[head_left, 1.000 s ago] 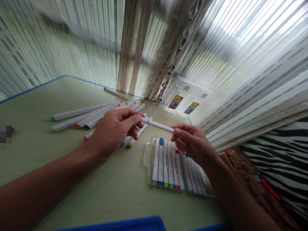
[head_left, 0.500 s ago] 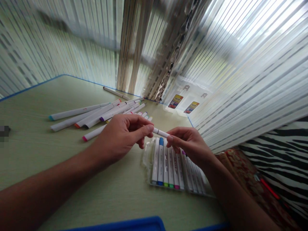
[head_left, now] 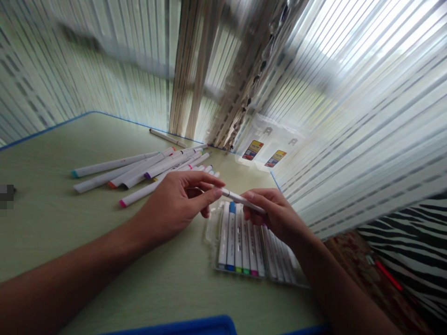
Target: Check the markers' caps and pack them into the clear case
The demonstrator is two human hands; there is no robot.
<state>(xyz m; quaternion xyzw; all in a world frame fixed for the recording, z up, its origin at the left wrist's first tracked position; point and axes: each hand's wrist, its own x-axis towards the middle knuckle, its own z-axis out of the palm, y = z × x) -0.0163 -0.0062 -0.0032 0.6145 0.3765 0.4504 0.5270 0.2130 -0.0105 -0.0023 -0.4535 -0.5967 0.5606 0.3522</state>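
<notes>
A white marker (head_left: 233, 195) with a thin dark ring is held between my two hands, above the table. My left hand (head_left: 179, 197) pinches its left end between thumb and fingertips. My right hand (head_left: 274, 211) is closed round the marker's other part, whose end shows below the fingers. Under the right hand lies a clear plastic case (head_left: 213, 242) with a row of white markers (head_left: 239, 242), their ends grey, blue, green and pink. My right hand and forearm cover part of that case. Beyond my left hand spreads a pile of loose white markers (head_left: 139, 171) with coloured ends.
A single marker (head_left: 167, 138) lies by the table's blue far edge. Near the corner stands a clear plastic case (head_left: 263, 139) with two labels, against the striped curtain (head_left: 335, 107). A blue object (head_left: 174, 327) is at the near edge. Zebra-striped cloth (head_left: 412, 237) hangs at right.
The right hand's grip has shifted along the marker, so more of the marker shows, including its lower right end. My left hand stays at the left end. The view has shifted slightly.
</notes>
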